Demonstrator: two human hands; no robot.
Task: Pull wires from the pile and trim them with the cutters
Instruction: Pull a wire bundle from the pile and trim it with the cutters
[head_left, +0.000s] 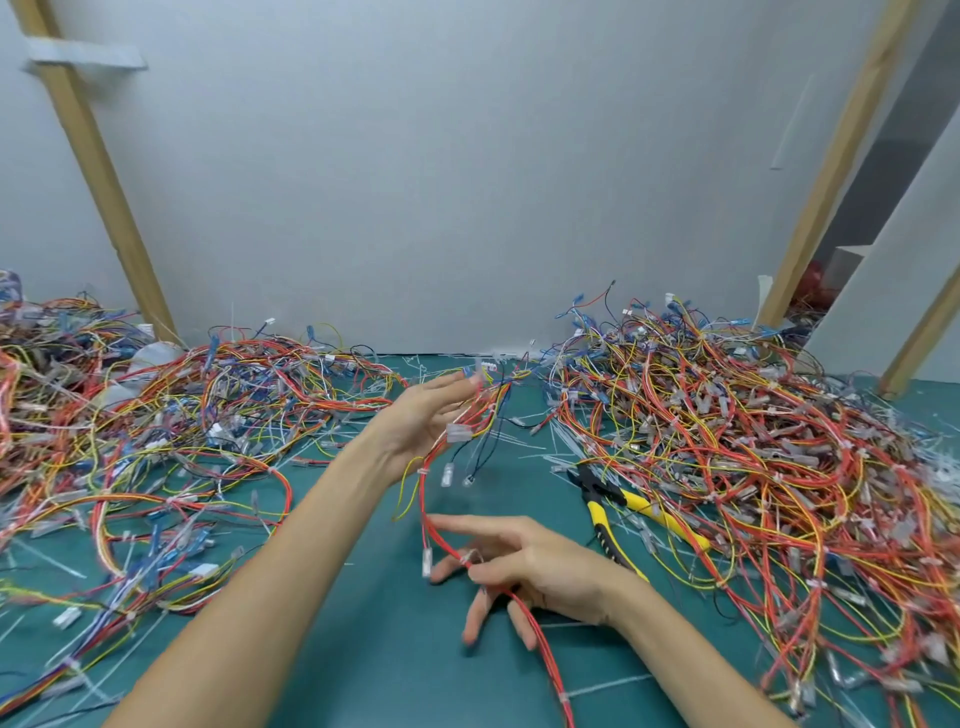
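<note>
Forearms stretch over the green mat (363, 649). The left hand (426, 421) is raised, palm up, fingers straight under a red wire harness (423, 499). Lower, the right hand (524, 566), fingers splayed, pinches that harness. Yellow-handled cutters (644, 506) lie at the right wire pile (753, 441).

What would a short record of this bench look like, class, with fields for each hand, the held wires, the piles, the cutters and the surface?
left hand: raised, fingers nearly straight, wires lying across them
right hand: nearer the camera, pinches the red wire bundle
held wires: the bundle runs from one hand to the other, clear connectors hanging off it
piles: left pile and right pile, tangled, mixed colours
cutters: yellow-handled, lying untouched at the right pile's edge
surface: green mat
</note>
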